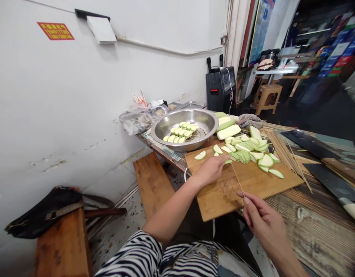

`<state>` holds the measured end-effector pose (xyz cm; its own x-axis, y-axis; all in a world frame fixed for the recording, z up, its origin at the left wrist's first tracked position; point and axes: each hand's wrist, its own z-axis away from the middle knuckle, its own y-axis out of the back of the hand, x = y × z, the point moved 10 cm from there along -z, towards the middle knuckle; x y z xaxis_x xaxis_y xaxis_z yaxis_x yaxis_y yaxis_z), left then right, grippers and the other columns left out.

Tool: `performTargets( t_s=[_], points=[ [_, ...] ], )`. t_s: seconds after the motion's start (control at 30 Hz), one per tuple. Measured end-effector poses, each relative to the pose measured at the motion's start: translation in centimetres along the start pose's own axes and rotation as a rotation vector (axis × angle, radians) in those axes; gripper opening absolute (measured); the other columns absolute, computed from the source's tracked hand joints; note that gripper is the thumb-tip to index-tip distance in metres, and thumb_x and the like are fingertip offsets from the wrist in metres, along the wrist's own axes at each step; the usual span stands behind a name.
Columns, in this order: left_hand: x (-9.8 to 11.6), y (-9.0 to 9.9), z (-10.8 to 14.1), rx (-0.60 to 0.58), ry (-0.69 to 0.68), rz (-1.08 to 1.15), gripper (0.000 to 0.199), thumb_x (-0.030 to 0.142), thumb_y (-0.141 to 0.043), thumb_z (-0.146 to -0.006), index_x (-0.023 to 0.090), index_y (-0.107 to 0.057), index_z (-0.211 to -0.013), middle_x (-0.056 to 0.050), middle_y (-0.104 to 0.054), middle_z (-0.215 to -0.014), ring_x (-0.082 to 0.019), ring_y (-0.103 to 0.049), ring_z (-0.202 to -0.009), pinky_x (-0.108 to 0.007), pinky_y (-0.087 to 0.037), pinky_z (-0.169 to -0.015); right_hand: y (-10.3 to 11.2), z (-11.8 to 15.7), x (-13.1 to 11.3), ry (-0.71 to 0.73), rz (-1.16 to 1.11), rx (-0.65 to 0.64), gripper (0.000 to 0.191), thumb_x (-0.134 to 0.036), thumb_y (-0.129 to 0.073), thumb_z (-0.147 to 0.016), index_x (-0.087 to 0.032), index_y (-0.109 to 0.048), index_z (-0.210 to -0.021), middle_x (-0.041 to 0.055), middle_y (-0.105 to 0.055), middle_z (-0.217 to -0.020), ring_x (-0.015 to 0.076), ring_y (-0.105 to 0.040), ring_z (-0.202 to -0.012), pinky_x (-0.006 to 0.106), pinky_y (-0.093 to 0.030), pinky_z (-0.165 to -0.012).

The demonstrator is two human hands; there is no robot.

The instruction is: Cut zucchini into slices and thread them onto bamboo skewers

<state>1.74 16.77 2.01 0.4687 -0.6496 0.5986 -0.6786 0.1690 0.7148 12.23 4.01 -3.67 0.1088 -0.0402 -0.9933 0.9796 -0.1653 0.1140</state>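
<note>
My right hand (pixel 259 215) pinches the near end of a thin wooden skewer (pixel 237 177) above the cutting board (pixel 212 207). At the skewer's far end, my left hand (pixel 213 168) reaches over the board with its fingers closed on a green-edged squash slice (pixel 228 161). Many cut slices (pixel 243 147) lie heaped along the board's far side, just beyond my left hand. A steel basin (pixel 184 147) at the back left holds skewered slices (pixel 181 132). Larger squash pieces (pixel 228 132) rest between basin and board.
Loose skewers (pixel 284 154) lie right of the board, beside two cleavers (pixel 330 179). Plastic bags (pixel 138 119) sit behind the basin near the wall. A wooden bench (pixel 153 182) stands at the left, and a black speaker (pixel 221 90) behind the table.
</note>
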Motion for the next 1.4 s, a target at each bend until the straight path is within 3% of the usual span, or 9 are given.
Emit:
performTargets(
  t_s=[0.13, 0.33, 0.4, 0.5, 0.57, 0.67, 0.77, 1.0, 1.4],
  points=[
    [-1.1, 1.3, 0.7, 0.104, 0.115, 0.037, 0.042, 0.018, -0.043, -0.088, 0.019, -0.054, -0.128, -0.010, -0.060, -0.124, -0.022, -0.056, -0.116, -0.034, -0.041, -0.100, -0.2, -0.1, 0.1, 0.008, 0.014, -0.016, 0.048, -0.047, -0.051, -0.087, -0.007, -0.059, -0.113, -0.0074, -0.041, -0.045, 0.0085, -0.035, -0.041, 0.023, -0.026, -0.040],
    [0.1, 0.2, 1.2, 0.008, 0.025, 0.113, 0.043, 0.012, -0.041, -0.087, 0.021, -0.057, -0.126, -0.010, -0.059, -0.126, -0.022, -0.055, -0.117, -0.035, -0.039, -0.102, -0.2, -0.3, 0.6, 0.014, 0.007, -0.003, 0.047, -0.046, -0.051, -0.087, -0.008, -0.059, -0.112, -0.0075, -0.042, -0.045, 0.0085, -0.036, -0.041, 0.023, -0.027, -0.041],
    [0.1, 0.5, 1.7, 0.063, 0.060, 0.237, 0.037, 0.013, -0.046, -0.085, 0.022, -0.063, -0.117, -0.008, -0.061, -0.123, -0.021, -0.055, -0.116, -0.034, -0.037, -0.103, 0.1, -0.1, 0.6, 0.014, 0.000, 0.019, 0.047, -0.046, -0.052, -0.087, -0.008, -0.059, -0.112, -0.0075, -0.041, -0.045, 0.0085, -0.036, -0.040, 0.022, -0.026, -0.040],
    [-1.9, 1.4, 3.0, 0.261, 0.278, 0.550, 0.027, 0.017, -0.058, -0.081, 0.020, -0.069, -0.105, -0.008, -0.067, -0.113, -0.021, -0.061, -0.107, -0.035, -0.041, -0.100, 0.3, 0.2, 0.5, 0.007, 0.006, 0.023, 0.047, -0.046, -0.052, -0.087, -0.007, -0.060, -0.111, -0.0075, -0.041, -0.044, 0.0085, -0.035, -0.040, 0.022, -0.026, -0.039],
    [-3.6, 0.8, 4.2, 0.357, 0.492, 0.877, 0.027, 0.016, -0.060, -0.080, 0.016, -0.067, -0.106, -0.010, -0.069, -0.104, -0.021, -0.065, -0.096, -0.036, -0.049, -0.092, -0.1, 0.4, 0.4, 0.000, 0.019, -0.003, 0.046, -0.046, -0.052, -0.086, -0.007, -0.061, -0.110, -0.0073, -0.041, -0.044, 0.0087, -0.036, -0.040, 0.022, -0.027, -0.039],
    [-4.6, -1.0, 5.5, 0.415, 0.732, 1.320, 0.027, 0.009, -0.059, -0.080, 0.010, -0.062, -0.107, -0.012, -0.070, -0.097, -0.018, -0.069, -0.084, -0.030, -0.054, -0.080, -1.1, 0.8, 0.3, -0.014, 0.016, -0.061, 0.047, -0.047, -0.052, -0.085, -0.007, -0.062, -0.108, -0.0069, -0.041, -0.044, 0.0091, -0.037, -0.040, 0.022, -0.027, -0.039],
    [-4.8, -1.5, 6.3, 0.473, 0.842, 1.506, 0.019, 0.004, -0.057, -0.080, 0.006, -0.060, -0.099, -0.014, -0.069, -0.095, -0.017, -0.069, -0.082, -0.026, -0.055, -0.077, -1.9, 1.0, 0.4, -0.033, 0.007, -0.101, 0.048, -0.049, -0.052, -0.085, -0.007, -0.063, -0.107, -0.0069, -0.040, -0.044, 0.0092, -0.036, -0.040, 0.022, -0.026, -0.039],
    [-4.0, -2.1, 6.8, 0.438, 0.916, 1.607, 0.004, 0.006, -0.057, -0.081, 0.006, -0.059, -0.085, -0.014, -0.070, -0.089, -0.023, -0.070, -0.080, -0.035, -0.058, -0.077, -2.3, 0.9, 1.2, -0.064, 0.028, -0.112, 0.050, -0.050, -0.052, -0.084, -0.007, -0.064, -0.106, -0.0068, -0.038, -0.047, 0.0092, -0.034, -0.042, 0.023, -0.025, -0.040],
    [-3.9, -2.0, 6.8, 0.428, 0.918, 1.571, 0.005, 0.006, -0.057, -0.082, 0.005, -0.061, -0.085, -0.016, -0.069, -0.096, -0.022, -0.070, -0.082, -0.040, -0.055, -0.086, -2.2, 1.0, 1.4, -0.086, 0.018, -0.107, 0.045, -0.049, -0.055, -0.082, -0.011, -0.066, -0.103, -0.0061, -0.038, -0.049, 0.0101, -0.034, -0.043, 0.023, -0.024, -0.039]
  ],
)
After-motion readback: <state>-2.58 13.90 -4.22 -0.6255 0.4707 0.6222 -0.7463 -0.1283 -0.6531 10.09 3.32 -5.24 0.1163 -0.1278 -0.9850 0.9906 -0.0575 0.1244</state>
